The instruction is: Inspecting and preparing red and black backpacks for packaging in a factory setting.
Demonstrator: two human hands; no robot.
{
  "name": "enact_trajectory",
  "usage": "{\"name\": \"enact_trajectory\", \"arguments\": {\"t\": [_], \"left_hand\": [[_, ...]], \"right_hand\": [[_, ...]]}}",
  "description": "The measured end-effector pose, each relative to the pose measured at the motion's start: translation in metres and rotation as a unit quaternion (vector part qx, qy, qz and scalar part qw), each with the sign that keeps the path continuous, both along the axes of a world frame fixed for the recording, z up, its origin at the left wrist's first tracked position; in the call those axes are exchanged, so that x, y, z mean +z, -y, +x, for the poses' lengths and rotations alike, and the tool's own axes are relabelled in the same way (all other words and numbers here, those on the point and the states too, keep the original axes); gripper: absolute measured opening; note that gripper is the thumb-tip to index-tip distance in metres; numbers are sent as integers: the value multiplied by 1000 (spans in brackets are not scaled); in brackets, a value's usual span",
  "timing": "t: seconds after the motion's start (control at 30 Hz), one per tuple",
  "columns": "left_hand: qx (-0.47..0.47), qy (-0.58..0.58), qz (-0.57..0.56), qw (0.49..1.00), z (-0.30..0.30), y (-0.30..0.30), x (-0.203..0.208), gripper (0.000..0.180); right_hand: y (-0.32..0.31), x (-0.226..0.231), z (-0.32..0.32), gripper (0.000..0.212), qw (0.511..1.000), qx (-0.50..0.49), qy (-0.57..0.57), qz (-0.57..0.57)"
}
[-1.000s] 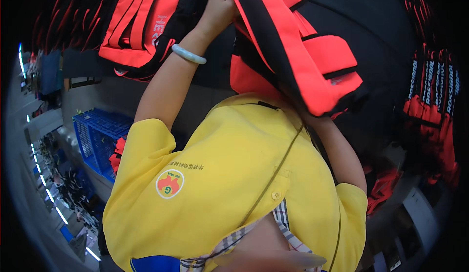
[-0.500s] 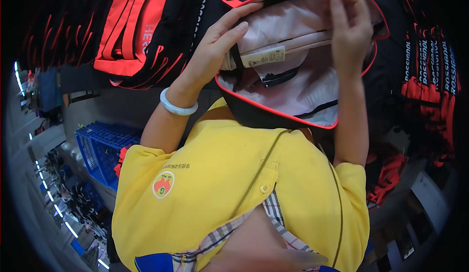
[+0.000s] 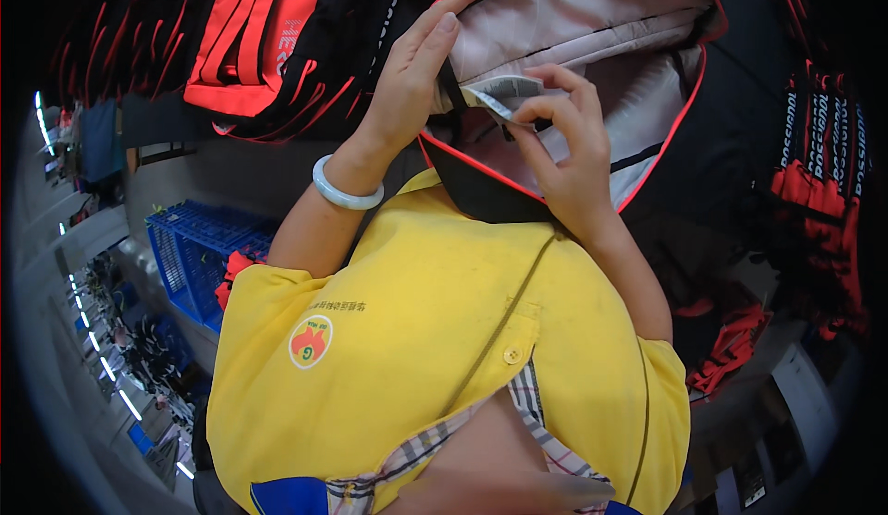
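- Right hand had dropped from the bag's upper rim half a second before and now pinched the grey-white label between thumb and fingertips, just inside the opening.
- Left hand, with a pale bracelet at the wrist, had stayed on the left edge of the opening, fingers spread flat and gripping nothing.
- A second earlier the black and red bag showed only its padded back; now it was held up before the yellow shirt, mouth open and pale lining exposed.
- I judged that opening the bag was done and that attention had moved to the label.
- More red and black bags hung to the left, above a blue crate.
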State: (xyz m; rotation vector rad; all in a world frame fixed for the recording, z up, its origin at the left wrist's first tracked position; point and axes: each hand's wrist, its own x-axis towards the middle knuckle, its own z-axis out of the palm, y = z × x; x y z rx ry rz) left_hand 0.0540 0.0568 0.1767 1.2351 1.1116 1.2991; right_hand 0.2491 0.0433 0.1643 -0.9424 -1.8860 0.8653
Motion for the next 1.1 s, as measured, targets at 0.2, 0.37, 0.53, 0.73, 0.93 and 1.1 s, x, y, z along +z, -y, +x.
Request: {"name": "enact_trajectory", "arguments": {"t": [0.2,0.37,0.53,0.73,0.93,1.1], "left_hand": [[17,-40,44,998,-1,7,-5,45],[26,-51,55,997,0,9,-5,47],[17,-64,76,995,-1,7,-6,51],[14,-59,75,995,-3,4,-8,53],[4,-66,80,995,-2,3,-10,53],[15,-62,81,995,-1,3,-16,51]], "right_hand": [[10,4,-8,41,999,-8,-48,-9],[19,1,-4,47,992,-1,-71,-104],[20,-2,-5,45,994,92,-52,-23],[21,-5,-9,44,994,82,-66,-10],[24,-8,-10,47,998,34,-50,-16],[12,-4,-15,47,994,71,-15,83]]}}
